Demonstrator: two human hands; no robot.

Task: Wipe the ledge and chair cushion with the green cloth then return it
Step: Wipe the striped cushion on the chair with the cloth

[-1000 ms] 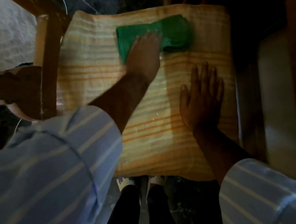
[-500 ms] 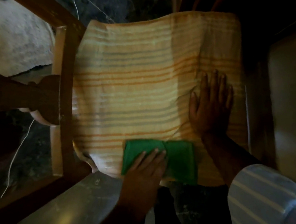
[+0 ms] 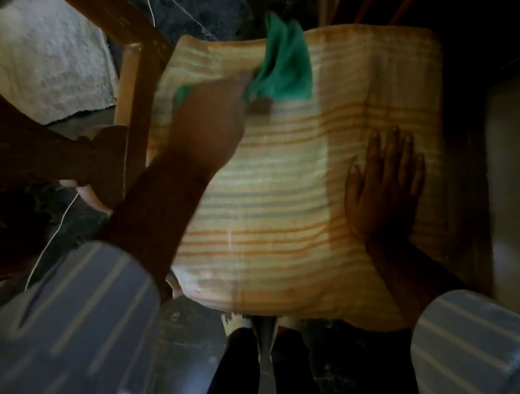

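The chair cushion (image 3: 285, 180), covered in orange, cream and grey stripes, fills the middle of the view. My left hand (image 3: 209, 112) is blurred over its far left part and grips the green cloth (image 3: 284, 62), which flaps up loosely at the cushion's far edge. My right hand (image 3: 383, 189) lies flat on the cushion's right side, fingers spread and pointing away from me, holding nothing. Both forearms end in pale blue striped sleeves.
A wooden chair frame (image 3: 132, 95) and a dark carved armrest (image 3: 65, 159) stand left of the cushion. A grey rug (image 3: 43, 61) lies on the dark floor at far left. A pale surface (image 3: 519, 190) runs along the right edge. A thin white cord (image 3: 55, 234) hangs at left.
My left hand has swept the green cloth from the cushion's near edge back up to its far edge, where the cloth now lifts and flaps. My right hand stays pressed on the cushion.
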